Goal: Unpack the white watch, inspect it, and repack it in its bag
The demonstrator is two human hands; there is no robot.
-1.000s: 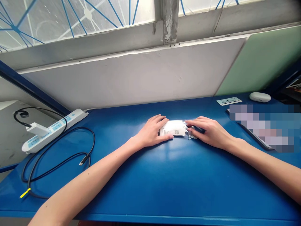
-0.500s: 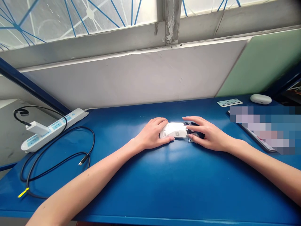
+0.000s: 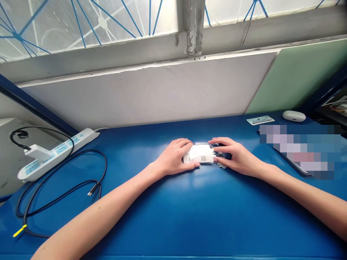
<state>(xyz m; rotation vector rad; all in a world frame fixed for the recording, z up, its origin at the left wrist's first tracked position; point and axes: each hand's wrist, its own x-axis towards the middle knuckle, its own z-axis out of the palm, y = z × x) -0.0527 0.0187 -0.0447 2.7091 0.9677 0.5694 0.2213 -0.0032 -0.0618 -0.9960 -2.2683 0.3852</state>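
Observation:
A small flat packet (image 3: 199, 154), white with a printed square code and shiny clear edges, lies on the blue table. My left hand (image 3: 176, 157) grips its left end, with the thumb along the near edge and the fingers at the far side. At the other end my right hand (image 3: 230, 153) curls its fingers around the packet's right edge, fingertips touching it. Something dark shows partly under the right fingers; I cannot make out what it is. A short beaded chain (image 3: 221, 165) sticks out below the right thumb.
On the left, a white power strip (image 3: 65, 150) holds a plugged-in charger (image 3: 38, 152), and a black cable (image 3: 104, 162) loops across the blue table (image 3: 173, 220). To the right lie a phone-like device (image 3: 294, 162), partly blurred out, a printed card (image 3: 260, 120) and a white earbud case (image 3: 294, 116).
The view has shifted slightly. My right fingers have drawn in a little around the packet's right end, and less of the dark thing there shows. My left hand keeps its grip.

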